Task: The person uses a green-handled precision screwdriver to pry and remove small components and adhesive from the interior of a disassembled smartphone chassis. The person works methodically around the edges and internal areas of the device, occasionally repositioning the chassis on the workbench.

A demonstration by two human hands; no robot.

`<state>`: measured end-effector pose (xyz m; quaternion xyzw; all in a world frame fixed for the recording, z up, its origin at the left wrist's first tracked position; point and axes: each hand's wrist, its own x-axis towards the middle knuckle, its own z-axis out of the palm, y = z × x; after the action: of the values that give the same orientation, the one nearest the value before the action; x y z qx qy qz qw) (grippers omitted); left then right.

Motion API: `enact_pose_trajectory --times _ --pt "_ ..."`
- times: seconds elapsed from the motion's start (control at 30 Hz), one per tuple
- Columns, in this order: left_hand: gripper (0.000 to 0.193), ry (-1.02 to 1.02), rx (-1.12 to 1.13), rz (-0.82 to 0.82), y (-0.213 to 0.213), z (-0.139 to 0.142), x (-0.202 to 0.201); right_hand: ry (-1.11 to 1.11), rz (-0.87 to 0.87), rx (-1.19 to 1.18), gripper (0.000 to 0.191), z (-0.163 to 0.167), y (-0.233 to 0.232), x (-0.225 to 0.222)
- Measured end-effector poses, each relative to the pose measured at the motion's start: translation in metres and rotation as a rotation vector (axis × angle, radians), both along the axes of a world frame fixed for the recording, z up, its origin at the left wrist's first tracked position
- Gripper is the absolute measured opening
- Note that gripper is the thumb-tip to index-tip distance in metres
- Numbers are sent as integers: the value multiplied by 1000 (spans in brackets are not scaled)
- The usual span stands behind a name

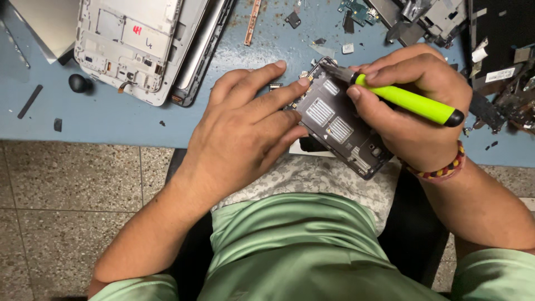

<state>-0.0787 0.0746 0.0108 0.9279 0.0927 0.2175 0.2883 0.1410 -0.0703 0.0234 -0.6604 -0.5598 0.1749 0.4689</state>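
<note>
Head view: right hand grips screwdriver, left hand (flat, open) steadies phone frame.

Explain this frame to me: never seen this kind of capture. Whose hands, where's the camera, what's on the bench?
There is one view, from a camera worn on a person's head, looking down at their own two bare hands. No robot is involved. The left hand presses flat on an opened dark phone body at the edge of a blue table. The right hand grips a green-handled screwdriver, its tip at the phone's upper corner. On the table also lie a white tablet frame, a small black knob, and loose circuit parts at the top.
</note>
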Motion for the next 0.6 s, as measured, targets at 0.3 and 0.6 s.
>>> enact_pose_trajectory --times 0.3,0.6 --pt "24 17 16 -3 1 0 0 212 -1 -36 19 -2 -1 2" --pt "24 9 16 3 1 -1 1 283 38 -57 19 -4 2 9"
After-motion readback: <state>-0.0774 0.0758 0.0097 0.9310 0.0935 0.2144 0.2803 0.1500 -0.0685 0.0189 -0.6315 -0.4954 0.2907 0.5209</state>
